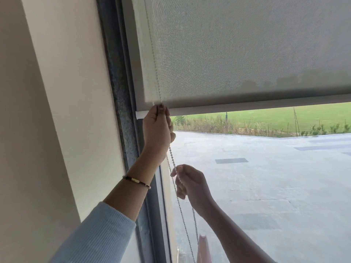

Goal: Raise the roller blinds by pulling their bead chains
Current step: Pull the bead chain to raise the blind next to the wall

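A grey roller blind (237,54) fills the upper right of the frame, its mesh fabric letting a faint outline of the view outside show through. Its bottom bar (247,109) runs across the middle of the frame, sloping slightly upward to the right, with a white end cap at its left end just beside the dark window frame (121,92).

The white bead chain (154,61) hangs along the blind's left edge, coming down from the top of the frame in front of the fabric. The left hand (157,130) is raised to the bar's left end – its grip is closed in a pinch, thumb and fingertips pressed together on the chain right at the level of the bar. A thin bracelet (137,181) sits on that forearm, and a light blue ribbed sleeve (98,236) covers the arm in the lower left of the frame.

Below and to the right, near the centre of the frame, the right hand (191,185) has its fingers curled in, its grip pinching a strand of the chain between thumb and forefinger. From there two strands of chain run down toward the bottom edge of the frame, close to the glass.

A cream wall (57,111) takes up the left of the frame. Under the blind, through the glass, a pale paved area (266,177) lies at the right – beyond it a strip of green grass (284,118) with low shrubs along its near edge.
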Available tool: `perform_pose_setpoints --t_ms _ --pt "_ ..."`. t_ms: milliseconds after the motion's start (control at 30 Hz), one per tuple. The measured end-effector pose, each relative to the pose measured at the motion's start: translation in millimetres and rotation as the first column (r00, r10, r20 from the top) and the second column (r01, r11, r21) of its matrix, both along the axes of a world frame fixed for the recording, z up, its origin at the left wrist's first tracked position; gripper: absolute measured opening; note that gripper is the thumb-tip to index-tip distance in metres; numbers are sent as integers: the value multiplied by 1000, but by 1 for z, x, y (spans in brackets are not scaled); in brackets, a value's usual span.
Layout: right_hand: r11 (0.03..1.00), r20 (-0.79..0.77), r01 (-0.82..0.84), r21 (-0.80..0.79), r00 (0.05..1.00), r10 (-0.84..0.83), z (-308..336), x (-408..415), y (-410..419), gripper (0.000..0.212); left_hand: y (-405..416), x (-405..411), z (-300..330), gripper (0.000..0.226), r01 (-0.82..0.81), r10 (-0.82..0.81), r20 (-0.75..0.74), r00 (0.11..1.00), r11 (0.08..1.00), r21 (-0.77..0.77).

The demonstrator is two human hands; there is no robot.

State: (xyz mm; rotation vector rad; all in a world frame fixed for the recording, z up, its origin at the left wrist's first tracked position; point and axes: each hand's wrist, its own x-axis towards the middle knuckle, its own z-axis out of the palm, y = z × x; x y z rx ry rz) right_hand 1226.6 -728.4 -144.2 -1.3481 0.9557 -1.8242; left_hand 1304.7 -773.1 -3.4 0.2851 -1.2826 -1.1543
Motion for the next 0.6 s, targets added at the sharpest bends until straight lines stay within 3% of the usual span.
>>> perform_pose_setpoints --t_ms 167,333,600 --pt "998 86 40 -56 996 -35 -13 17 8 45 12 9 -8 46 73 -74 -51 996 997 -13" --pt "973 -40 120 -196 991 -130 -27 32 11 45 19 12 -11 39 59 -60 -77 995 998 -20" --pt "977 -79 128 -173 986 -143 -32 35 8 44 20 15 -15 37 67 -68 -86 994 998 -10"
